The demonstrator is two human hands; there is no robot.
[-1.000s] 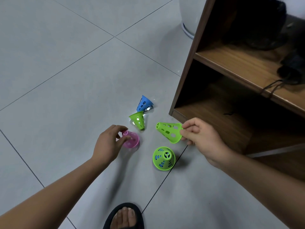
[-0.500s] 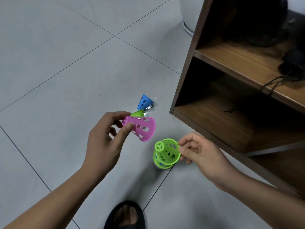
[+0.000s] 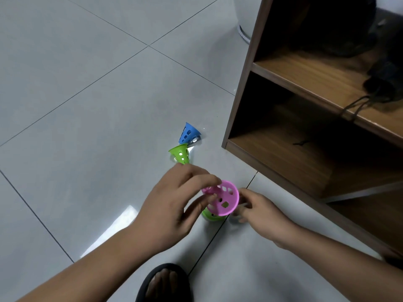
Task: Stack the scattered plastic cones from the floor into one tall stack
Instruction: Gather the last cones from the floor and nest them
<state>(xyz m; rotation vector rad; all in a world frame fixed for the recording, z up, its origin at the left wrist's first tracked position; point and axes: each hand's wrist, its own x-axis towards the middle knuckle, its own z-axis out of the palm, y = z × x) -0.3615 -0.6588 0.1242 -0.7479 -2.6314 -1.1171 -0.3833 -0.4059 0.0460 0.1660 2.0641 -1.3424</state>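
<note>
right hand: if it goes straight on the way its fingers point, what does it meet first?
The pink cone, at its wide rim, held by the left hand; the right hand points its fingers left at it, nearly touching. Depth is unclear: it could be the green cone underneath instead.

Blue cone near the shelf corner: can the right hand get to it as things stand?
Probably yes. Bare floor lies between the right hand and the blue cone; the pink cone in the left hand and the lone green cone sit beside that path.
</note>
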